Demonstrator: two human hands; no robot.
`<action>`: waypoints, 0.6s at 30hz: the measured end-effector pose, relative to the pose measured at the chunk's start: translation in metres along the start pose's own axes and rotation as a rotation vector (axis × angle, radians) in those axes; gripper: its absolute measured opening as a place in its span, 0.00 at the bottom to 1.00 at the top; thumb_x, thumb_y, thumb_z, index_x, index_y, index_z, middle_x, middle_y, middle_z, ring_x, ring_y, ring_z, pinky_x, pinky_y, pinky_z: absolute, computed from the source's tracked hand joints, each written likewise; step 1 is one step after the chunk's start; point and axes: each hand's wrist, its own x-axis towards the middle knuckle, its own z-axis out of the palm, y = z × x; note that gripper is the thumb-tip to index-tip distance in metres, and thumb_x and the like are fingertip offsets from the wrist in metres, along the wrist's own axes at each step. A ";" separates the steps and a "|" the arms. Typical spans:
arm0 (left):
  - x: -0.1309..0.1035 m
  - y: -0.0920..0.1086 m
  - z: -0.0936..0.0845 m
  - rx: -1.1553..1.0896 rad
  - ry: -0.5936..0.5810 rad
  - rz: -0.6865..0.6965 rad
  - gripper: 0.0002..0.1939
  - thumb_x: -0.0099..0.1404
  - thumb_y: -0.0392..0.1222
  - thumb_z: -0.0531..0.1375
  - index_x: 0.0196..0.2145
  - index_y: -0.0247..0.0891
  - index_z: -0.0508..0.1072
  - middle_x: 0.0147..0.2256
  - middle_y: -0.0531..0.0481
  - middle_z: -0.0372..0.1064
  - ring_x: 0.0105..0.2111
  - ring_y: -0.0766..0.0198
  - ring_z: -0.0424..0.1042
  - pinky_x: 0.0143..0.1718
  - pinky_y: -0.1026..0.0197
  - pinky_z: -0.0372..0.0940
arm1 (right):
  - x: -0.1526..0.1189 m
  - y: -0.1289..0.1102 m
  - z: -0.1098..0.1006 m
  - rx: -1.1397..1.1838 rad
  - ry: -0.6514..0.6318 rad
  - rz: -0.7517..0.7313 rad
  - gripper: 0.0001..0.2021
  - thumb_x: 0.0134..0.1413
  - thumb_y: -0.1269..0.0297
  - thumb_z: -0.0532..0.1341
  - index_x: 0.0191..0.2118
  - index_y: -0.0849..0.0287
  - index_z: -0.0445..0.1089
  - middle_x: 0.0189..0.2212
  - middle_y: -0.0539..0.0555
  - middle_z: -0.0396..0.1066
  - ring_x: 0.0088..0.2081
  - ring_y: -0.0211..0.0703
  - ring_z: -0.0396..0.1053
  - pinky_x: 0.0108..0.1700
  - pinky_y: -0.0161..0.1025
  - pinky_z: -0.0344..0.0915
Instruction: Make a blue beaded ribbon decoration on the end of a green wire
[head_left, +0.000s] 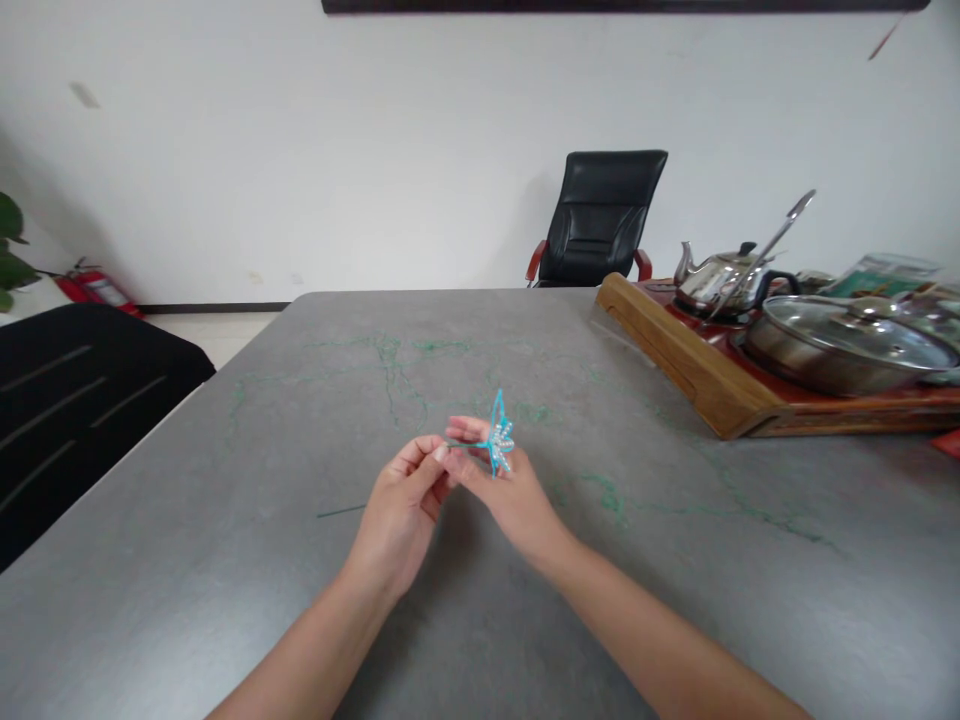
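A small blue flower with pearly white beads (500, 443) points to the right on a thin green stem (466, 444). My left hand (407, 490) is closed, its thumb and fingers pinching the stem, whose far end (340, 512) sticks out to the left. My right hand (510, 490) is closed on the same stem, with thumb and fingertips close to my left hand's and the flower in front of its palm. Both hands are above the grey table (225, 600).
Faint green markings (611, 497) spread over the table. At the right, a wooden tray (690, 375) holds a steel kettle (724, 278) and a lidded pan (844, 345). Behind the table stands a black chair (607, 215). A dark seat (82, 400) is at the left.
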 end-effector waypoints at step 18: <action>-0.008 -0.001 0.003 0.353 -0.032 0.085 0.07 0.60 0.40 0.63 0.29 0.33 0.75 0.26 0.49 0.73 0.26 0.67 0.70 0.31 0.64 0.66 | -0.005 0.010 0.002 0.536 0.154 0.162 0.06 0.46 0.64 0.69 0.29 0.58 0.73 0.25 0.47 0.70 0.28 0.36 0.66 0.33 0.36 0.65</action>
